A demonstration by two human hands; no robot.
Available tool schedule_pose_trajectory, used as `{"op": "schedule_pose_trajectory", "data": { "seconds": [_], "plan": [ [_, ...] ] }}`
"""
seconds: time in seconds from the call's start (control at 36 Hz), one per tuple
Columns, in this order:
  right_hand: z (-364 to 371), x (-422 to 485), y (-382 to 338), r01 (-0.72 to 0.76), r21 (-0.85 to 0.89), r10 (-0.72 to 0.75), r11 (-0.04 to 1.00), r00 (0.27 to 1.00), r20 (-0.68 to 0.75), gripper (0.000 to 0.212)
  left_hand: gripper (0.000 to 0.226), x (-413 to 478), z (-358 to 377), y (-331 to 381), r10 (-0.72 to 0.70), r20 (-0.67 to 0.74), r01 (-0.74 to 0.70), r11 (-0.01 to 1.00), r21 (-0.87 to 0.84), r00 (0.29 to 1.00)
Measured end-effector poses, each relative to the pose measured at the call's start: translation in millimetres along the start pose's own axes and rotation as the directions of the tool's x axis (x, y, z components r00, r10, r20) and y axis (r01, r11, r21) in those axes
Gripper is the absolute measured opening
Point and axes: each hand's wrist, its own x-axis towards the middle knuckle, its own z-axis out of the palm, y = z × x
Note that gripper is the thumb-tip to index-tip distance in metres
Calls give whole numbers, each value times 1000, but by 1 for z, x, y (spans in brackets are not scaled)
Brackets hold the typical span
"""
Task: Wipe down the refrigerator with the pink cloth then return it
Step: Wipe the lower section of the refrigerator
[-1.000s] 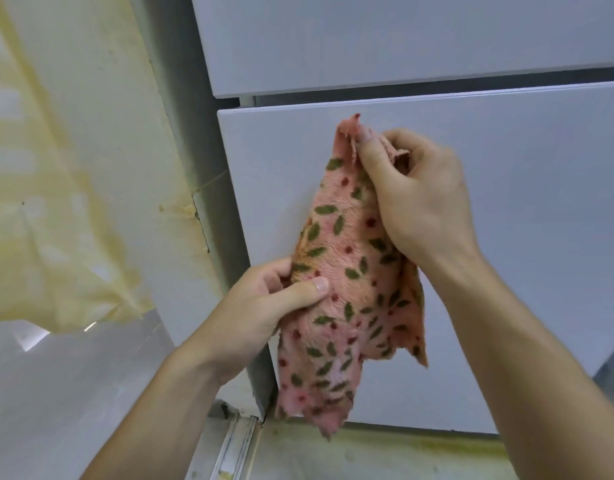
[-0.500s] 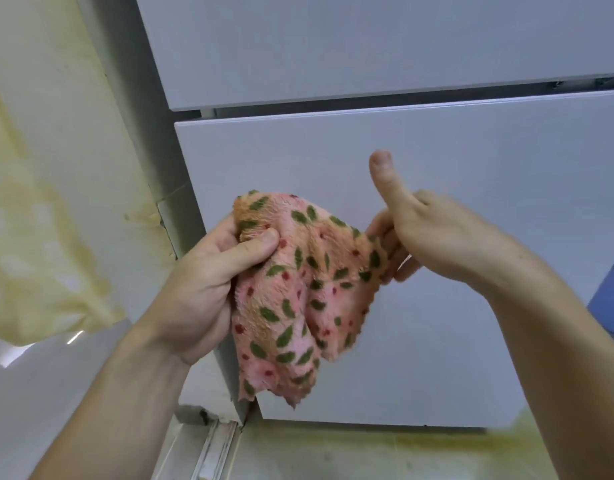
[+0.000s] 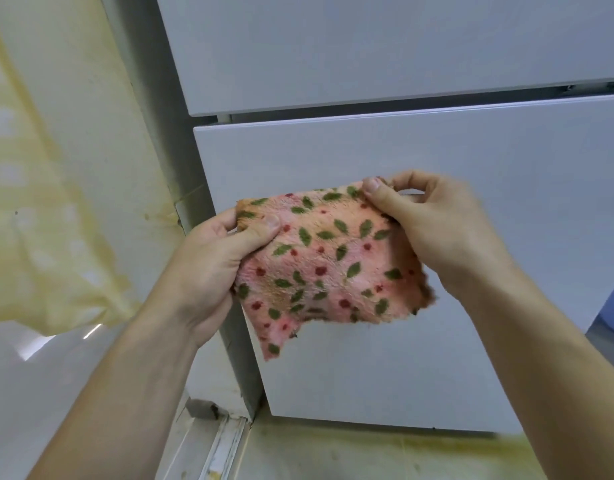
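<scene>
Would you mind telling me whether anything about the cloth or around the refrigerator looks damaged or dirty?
The pink cloth has a ragged, torn lower edge and brownish patches near the left hand. Yellow staining runs along the floor below the refrigerator, whose front shows nothing obvious.

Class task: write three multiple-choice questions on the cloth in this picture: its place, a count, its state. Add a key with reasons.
1. Where is the pink fleecy cloth with green leaves and red dots? A) in a sink B) in front of the lower white refrigerator door C) on a chair
2. How many hands hold it? A) none B) one C) two
3. What state is it in? A) spread out B) balled up C) rolled up
Key: 1 B, it hangs before that door's panel; 2 C, the left hand and right hand each pinch a top corner; 3 A, it is stretched between them.
</scene>
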Motion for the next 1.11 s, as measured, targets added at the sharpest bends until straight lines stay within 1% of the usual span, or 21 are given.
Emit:
{"op": "schedule_pose_trajectory", "data": {
  "seconds": [0.06, 0.14, 0.22, 0.28, 0.33, 0.39, 0.47, 0.5, 0.56, 0.61, 0.64, 0.69, 0.72, 0.75, 0.81, 0.86, 0.89, 0.94, 1.0, 1.06, 1.11],
  "plan": [
    [-2, 0, -2, -42, 40, 41, 998, 999, 19, 23, 46, 1, -1, 0, -12, -5, 12, 1000, -18, 1000],
    [-8, 2, -4, -95, 128, 81, 987, 990, 112, 24, 47, 1, -4, 1, -2, 4, 2, 1000, -18, 1000],
    [-17, 2, -4, -33, 46, 22, 998, 975, 219, 21, 45, 2, -8, 2, 40, 18, -40, 999, -3, 999],
    [-22, 0, -7, 1, -13, 4, 1000, 943, 332, 24, 43, 1, -9, 4, 76, 34, -76, 997, 17, 997],
    [-26, -2, -9, -5, -74, 37, 997, 894, 446, 28, 43, 0, -11, 7, 99, 51, -102, 993, 59, 994],
    [-25, -2, -7, 12, -161, 73, 987, 860, 506, 32, 43, -2, -11, 9, 103, 70, -111, 986, 126, 992],
    [-22, -3, -4, 104, -290, 72, 951, 841, 536, 40, 55, -4, -6, 11, 69, 61, -83, 965, 250, 996],
    [-20, -4, -3, 115, -299, 69, 947, 838, 542, 49, 55, -5, -3, 12, 60, 47, -71, 956, 284, 997],
    [-14, -7, -3, 110, -281, 73, 953, 819, 569, 65, 47, -6, 1, 11, 47, 19, -51, 938, 343, 999],
    [-4, -10, -1, 98, -275, 101, 956, 773, 626, 73, 44, -6, 4, 10, 38, 0, -35, 919, 392, 999],
    [2, -11, 2, 99, -283, 114, 954, 754, 647, 69, 46, -6, 4, 9, 36, 0, -33, 911, 412, 999],
    [11, -12, 9, 83, -278, 127, 957, 743, 657, 47, 51, -6, 4, 8, 31, 30, -41, 903, 428, 999],
    [14, -12, 9, 60, -262, 133, 963, 741, 659, 39, 55, -6, 3, 8, 23, 51, -43, 902, 429, 998],
    [15, -12, 10, 32, -243, 141, 970, 739, 659, 38, 59, -6, 1, 8, 11, 69, -40, 902, 430, 998],
    [14, -12, 9, 5, -227, 147, 974, 745, 651, 49, 69, -6, -3, 10, -20, 102, -27, 894, 447, 995],
    [12, -9, 7, 34, -263, 137, 964, 785, 604, 58, 68, -5, -8, 11, -49, 137, -22, 881, 473, 989],
    [10, -8, 5, 51, -282, 128, 958, 805, 579, 58, 63, -4, -9, 12, -60, 147, -21, 869, 495, 987],
    [6, -7, 2, 63, -294, 123, 954, 810, 574, 56, 51, -3, -11, 12, -56, 140, -36, 814, 580, 989],
    [2, -6, 0, 72, -314, 134, 947, 798, 587, 46, 38, 0, -12, 10, -12, 114, -72, 709, 701, 993],
    [-1, -6, 0, 97, -360, 139, 928, 806, 575, 40, 23, 2, -11, 7, 46, 83, -94, 597, 797, 996],
    [-1, -6, 0, 93, -365, 137, 926, 820, 556, 36, 15, 5, -10, 3, 99, 48, -93, 534, 841, 994]
  ]
}}
